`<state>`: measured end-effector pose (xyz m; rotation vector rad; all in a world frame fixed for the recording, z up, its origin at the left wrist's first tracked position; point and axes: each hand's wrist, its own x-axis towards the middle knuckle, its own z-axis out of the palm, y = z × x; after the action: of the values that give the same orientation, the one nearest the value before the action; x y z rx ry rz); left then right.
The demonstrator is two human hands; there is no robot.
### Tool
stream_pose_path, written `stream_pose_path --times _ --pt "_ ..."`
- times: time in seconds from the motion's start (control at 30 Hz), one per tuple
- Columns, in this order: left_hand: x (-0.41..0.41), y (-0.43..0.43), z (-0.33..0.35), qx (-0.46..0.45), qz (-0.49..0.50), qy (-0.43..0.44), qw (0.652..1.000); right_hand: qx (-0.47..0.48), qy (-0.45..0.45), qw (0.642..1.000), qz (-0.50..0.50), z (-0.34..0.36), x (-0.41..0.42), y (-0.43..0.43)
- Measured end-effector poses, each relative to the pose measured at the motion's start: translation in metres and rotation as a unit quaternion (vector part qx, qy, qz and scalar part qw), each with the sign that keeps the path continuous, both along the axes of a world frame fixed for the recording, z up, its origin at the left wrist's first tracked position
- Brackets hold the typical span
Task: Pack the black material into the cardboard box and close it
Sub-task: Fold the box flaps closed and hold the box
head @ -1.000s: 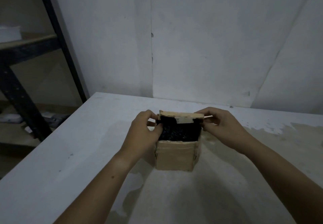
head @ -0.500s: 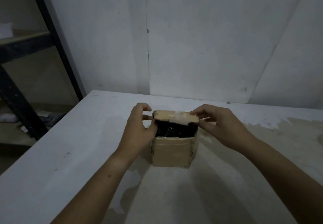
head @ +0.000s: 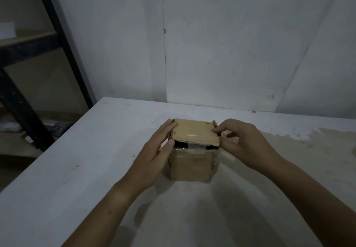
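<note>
The left hand lies flat against the left wall of the box, fingers straight and together, their tips reaching the flap's back corner and the thumb resting at the box's front left corner; it grasps nothing and, in my judgement, serves only to brace the box so it does not slide. The right hand is curled at the box's right side, index fingertip on top of the flap at its right edge and thumb just under the front right corner, so it seems to pinch that edge and steer it down. The flap is folded over the top and lies nearly level, but its front lip is not yet seated: a narrow slit shows along the box's front, under the lip. In that slit sits the black material, inside the box and filling it to the brim, with a pale strip of tape across the middle. The box is small, tan, roughly cubic, its front wall creased and glossy with old tape. It stands upright on a white table, near the far edge; a dark shelf stands well to the box's left.
</note>
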<state>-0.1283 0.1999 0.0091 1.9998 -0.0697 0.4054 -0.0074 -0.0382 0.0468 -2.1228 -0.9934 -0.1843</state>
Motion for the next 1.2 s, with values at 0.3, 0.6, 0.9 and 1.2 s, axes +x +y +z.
stream_pose_path --times 0.3,0.6,0.9,1.2 --pt "0.001 -0.005 0.001 0.09 0.046 -0.074 0.992 -0.017 -0.004 1.0 0.016 0.0 -0.015 -0.013" --pt "0.006 -0.001 -0.002 0.094 0.046 -0.077 0.992 0.005 -0.029 0.999 0.026 -0.012 -0.014 -0.008" --pt "0.021 -0.02 0.005 -0.16 0.044 0.092 0.982 0.113 0.152 0.981 -0.038 -0.023 -0.022 0.006" --pt "0.023 -0.021 0.008 -0.108 0.022 0.138 0.984 0.193 0.191 0.957 -0.105 -0.033 -0.033 0.025"
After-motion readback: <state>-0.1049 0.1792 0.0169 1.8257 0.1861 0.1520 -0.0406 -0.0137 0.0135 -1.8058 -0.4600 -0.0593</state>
